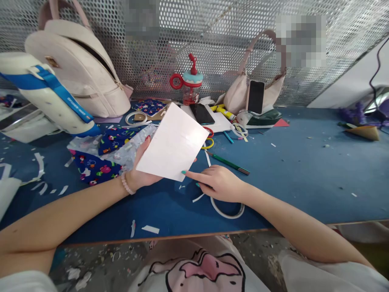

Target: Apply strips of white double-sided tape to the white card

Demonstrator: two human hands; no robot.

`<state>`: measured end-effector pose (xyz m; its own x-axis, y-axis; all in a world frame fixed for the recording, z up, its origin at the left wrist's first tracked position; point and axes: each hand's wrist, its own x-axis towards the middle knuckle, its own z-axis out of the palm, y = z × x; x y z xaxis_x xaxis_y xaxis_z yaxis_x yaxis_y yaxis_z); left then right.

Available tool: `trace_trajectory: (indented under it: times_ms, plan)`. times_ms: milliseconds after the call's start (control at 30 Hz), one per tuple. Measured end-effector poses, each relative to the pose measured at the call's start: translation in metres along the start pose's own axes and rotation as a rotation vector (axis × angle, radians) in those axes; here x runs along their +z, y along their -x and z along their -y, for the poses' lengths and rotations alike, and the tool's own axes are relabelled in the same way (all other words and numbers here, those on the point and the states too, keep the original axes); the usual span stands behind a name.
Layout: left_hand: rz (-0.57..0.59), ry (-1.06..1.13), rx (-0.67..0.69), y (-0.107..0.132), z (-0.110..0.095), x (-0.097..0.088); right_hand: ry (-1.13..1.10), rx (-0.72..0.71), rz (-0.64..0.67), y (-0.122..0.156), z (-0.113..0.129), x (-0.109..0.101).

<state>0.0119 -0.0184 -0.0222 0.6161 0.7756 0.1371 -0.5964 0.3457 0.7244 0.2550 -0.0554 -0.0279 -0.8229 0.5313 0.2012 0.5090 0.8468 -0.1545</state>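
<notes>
Across the top of the frame, a sheet of perforated silvery metal (219, 20) behind a smooth blue tabletop (288, 170) strewn with curls and slivers of white paper (150, 229). At the centre, a flat, rectangular white card (174, 144), slightly glossy, tilted up above the table. Held in the left hand (144, 168), with fingers mostly hidden behind it and a bracelet (125, 183) of round pale pink beads at the wrist. At the card's bottom corner, the green-nailed index fingertip of the right hand (223, 183), thumb set apart beneath, other fingers curled; cannot tell whether around anything. Below that hand and partly hidden by it, a thin pale ring of tape (228, 216); just above, a slim green pen (231, 163). Left of the card, crumpled navy fabric (100, 170) with a bright cartoon print. At upper left, a soft, round-topped cream backpack (88, 77) behind a cylindrical white bottle (39, 89) with a blue strap. At upper centre, a clear cup (191, 87) with a red ring handle; farther right, a slouching pale handbag (235, 93) behind an upright phone (255, 97).
</notes>
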Motion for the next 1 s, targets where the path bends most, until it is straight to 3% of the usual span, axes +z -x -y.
trace_trajectory:
  times_ms: [133,267,433,800,1000]
  plan:
    - [-0.034,0.056,0.036,-0.001,0.001,-0.003,0.027,0.122,-0.054,0.002,-0.006,-0.001]
    - [0.004,0.088,0.012,-0.004,-0.001,0.002,0.038,0.247,-0.085,0.003,-0.01,-0.001]
    - [0.092,0.091,-0.186,-0.005,-0.004,0.003,0.047,0.33,-0.117,0.004,-0.012,-0.002]
    - [0.118,0.095,-0.415,-0.006,-0.005,0.009,0.143,0.363,-0.366,0.005,-0.02,-0.006]
    - [-0.076,0.017,-0.436,-0.006,-0.003,0.004,0.099,0.329,-0.475,0.009,-0.026,-0.009]
